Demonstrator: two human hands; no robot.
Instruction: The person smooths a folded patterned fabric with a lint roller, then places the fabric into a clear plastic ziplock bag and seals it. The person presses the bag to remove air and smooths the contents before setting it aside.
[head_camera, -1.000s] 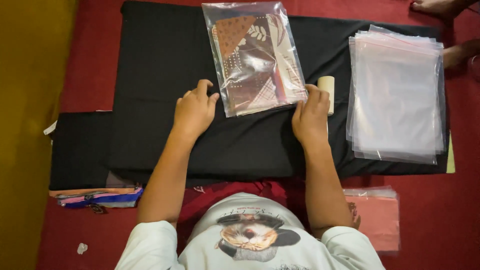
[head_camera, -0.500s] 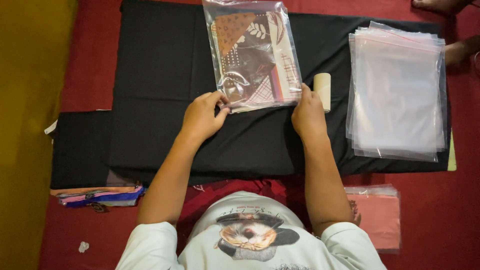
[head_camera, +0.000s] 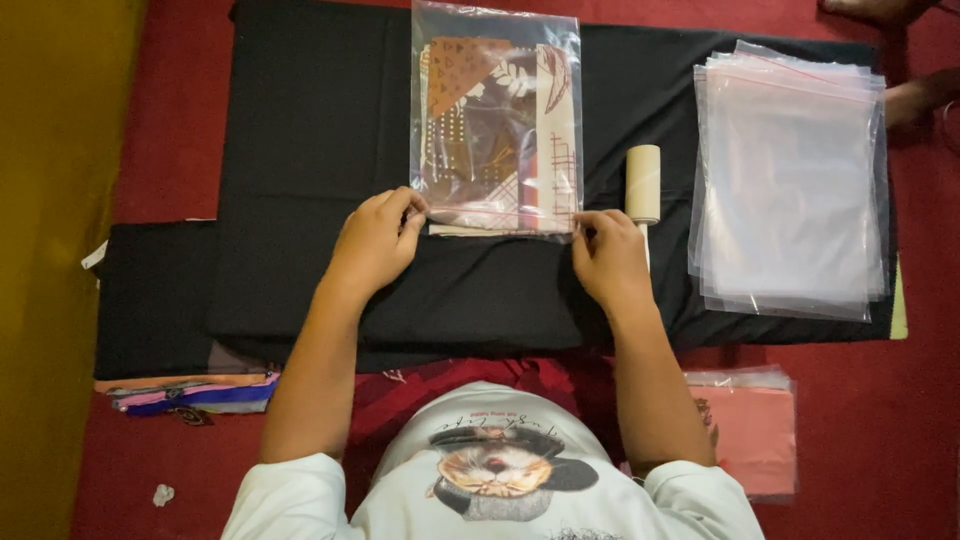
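Head view, looking down. Left hand (head_camera: 375, 243): fingers (head_camera: 408, 208) pinched on the near left corner of a clear zip bag (head_camera: 496, 118) holding folded patterned fabric in brown, cream and rust. Right hand (head_camera: 610, 258): fingers (head_camera: 592, 222) pinched on the bag's near right corner. Bag lies flat on a black cloth (head_camera: 300, 150), reaching away from both sets of fingers. Cardboard roll (head_camera: 643, 183): just right of the right fingers, upright on the cloth. Stack of empty clear bags (head_camera: 790, 180): farther right, well apart. Pink packet in plastic (head_camera: 755, 430): near the right elbow, on the red floor (head_camera: 870, 440). Folded coloured fabrics (head_camera: 195, 393): behind the left forearm, at the cloth's near edge.
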